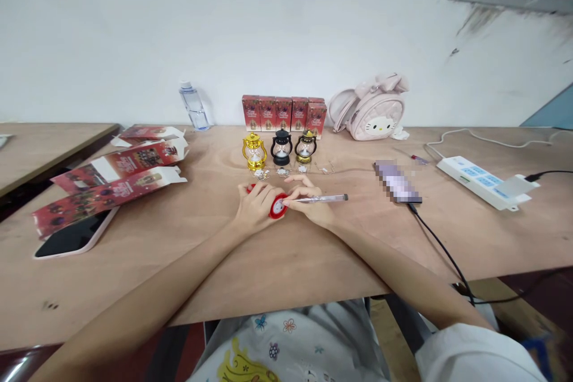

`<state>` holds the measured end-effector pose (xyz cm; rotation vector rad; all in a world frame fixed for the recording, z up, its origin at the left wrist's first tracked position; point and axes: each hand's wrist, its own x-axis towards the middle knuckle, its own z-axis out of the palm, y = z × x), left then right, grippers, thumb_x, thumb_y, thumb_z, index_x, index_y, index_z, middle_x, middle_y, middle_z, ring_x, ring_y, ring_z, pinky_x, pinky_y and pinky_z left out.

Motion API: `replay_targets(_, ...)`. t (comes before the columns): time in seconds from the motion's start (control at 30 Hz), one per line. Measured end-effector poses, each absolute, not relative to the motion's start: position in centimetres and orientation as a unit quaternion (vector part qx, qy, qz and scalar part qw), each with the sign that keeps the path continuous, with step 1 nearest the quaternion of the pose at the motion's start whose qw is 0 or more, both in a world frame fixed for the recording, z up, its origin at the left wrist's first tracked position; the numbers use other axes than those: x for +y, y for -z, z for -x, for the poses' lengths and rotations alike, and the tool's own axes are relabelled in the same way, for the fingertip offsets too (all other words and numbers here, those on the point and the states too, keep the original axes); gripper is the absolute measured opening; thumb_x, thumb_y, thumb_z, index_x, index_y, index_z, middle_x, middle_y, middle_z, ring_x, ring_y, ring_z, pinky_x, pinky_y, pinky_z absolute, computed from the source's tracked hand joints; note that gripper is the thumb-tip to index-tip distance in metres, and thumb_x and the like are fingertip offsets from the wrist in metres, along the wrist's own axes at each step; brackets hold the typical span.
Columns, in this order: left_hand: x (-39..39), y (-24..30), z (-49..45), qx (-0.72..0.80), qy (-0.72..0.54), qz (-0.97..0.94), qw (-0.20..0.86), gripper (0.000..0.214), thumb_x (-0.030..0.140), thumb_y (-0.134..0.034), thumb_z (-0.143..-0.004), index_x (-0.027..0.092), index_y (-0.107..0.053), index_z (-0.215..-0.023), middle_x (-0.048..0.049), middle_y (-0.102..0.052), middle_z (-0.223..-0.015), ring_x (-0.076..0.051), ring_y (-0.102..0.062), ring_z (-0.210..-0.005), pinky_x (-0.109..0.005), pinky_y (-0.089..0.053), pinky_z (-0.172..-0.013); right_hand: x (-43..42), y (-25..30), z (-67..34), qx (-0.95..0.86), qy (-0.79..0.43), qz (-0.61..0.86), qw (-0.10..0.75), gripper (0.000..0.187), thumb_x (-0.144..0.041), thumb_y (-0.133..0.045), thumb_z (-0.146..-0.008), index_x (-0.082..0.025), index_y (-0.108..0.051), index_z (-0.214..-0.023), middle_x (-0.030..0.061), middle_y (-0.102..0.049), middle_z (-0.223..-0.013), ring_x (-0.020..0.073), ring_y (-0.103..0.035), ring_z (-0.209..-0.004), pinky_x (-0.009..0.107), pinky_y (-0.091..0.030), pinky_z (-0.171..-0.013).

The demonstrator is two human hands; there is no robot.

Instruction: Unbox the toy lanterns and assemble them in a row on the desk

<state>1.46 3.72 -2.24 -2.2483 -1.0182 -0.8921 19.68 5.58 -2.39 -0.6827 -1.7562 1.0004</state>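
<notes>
My left hand [256, 209] is wrapped round a small red lantern [273, 213], which lies on its side with its round white underside turned toward my right hand. Between the fingertips of my right hand [313, 206] is a slim screwdriver [332, 198] with a clear handle and a dark end. Its tip is at the lantern's underside, though my fingers partly cover that spot. Just beyond my hands stand a gold lantern [255, 152], a black lantern [282, 148] and a bronze lantern [305, 147], all upright. Small metal and white bits [283, 172] lie in front of them.
Red boxes [283, 113] line the wall, beside a pink bag [376, 112] and a water bottle [194, 106]. Flattened red cartons [116, 191] overlap a phone [76, 239] at left. Another phone [397, 181], its cable, and a power strip [486, 182] lie at right.
</notes>
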Motion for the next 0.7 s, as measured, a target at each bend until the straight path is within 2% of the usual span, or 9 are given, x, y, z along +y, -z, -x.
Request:
replay_targets(0.33,3.84,2.27,-1.46,-0.381,0.336,0.824,0.251,0.021,0.036,-0.058,-0.081,0.018,-0.056,-0.092,-0.0048,-0.071,-0.084,-0.021,-0.057,-0.077,-0.037,-0.023,-0.067,5.50,2.74,-19.72,-0.728,-0.397,0.299,0.473,0.014,-0.034,-0.074,-0.070,-0.020,-0.070,-0.070,0.0048,-0.057,-0.108,0.0140,-0.061,-0.090,0.030,-0.051,-0.078)
replay_targets(0.7,4.00,2.26,-1.43,-0.386,0.344,0.819,0.248,0.021,0.035,-0.056,-0.082,0.017,-0.056,-0.094,-0.0049,-0.071,-0.085,-0.022,-0.058,-0.079,-0.036,-0.023,-0.069,4.91,3.00,-19.25,-0.720,-0.393,0.306,0.483,0.014,-0.035,-0.075,-0.070,-0.022,-0.071,-0.075,0.0032,-0.057,-0.104,0.0134,-0.060,-0.092,0.028,-0.051,-0.077)
